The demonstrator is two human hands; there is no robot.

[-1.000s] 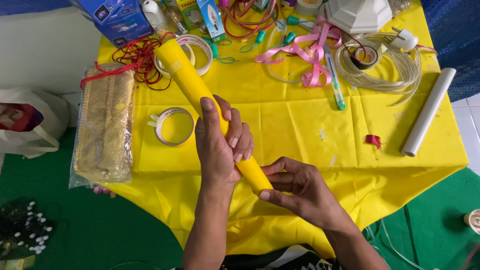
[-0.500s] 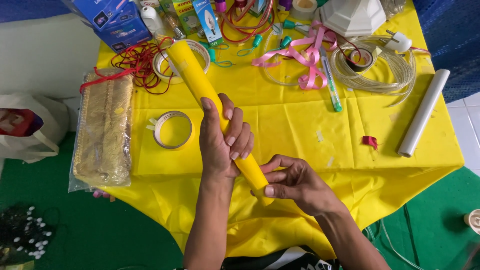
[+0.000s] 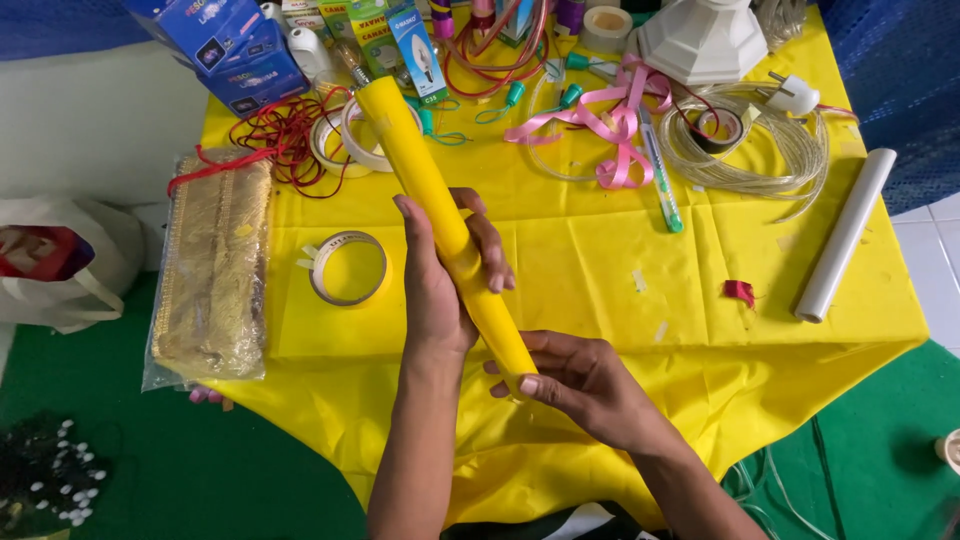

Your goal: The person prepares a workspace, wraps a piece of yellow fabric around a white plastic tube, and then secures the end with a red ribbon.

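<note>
From the head camera, your left hand (image 3: 440,285) wraps around the middle of the yellow paper roll (image 3: 440,215), fingers curled over it. Your right hand (image 3: 575,385) pinches the roll's near end between thumb and fingers. The roll slants above the yellow tablecloth (image 3: 600,290). Left of the roll lies a tape ring (image 3: 348,268); farther left, a gold trim packet (image 3: 212,265). Well right of the roll lies a white paper roll (image 3: 845,235).

The left hand (image 3: 445,275) now grips the yellow roll (image 3: 440,215) a little nearer its far end than a second ago, while the right hand (image 3: 575,380) wraps its near end more closely.
</note>
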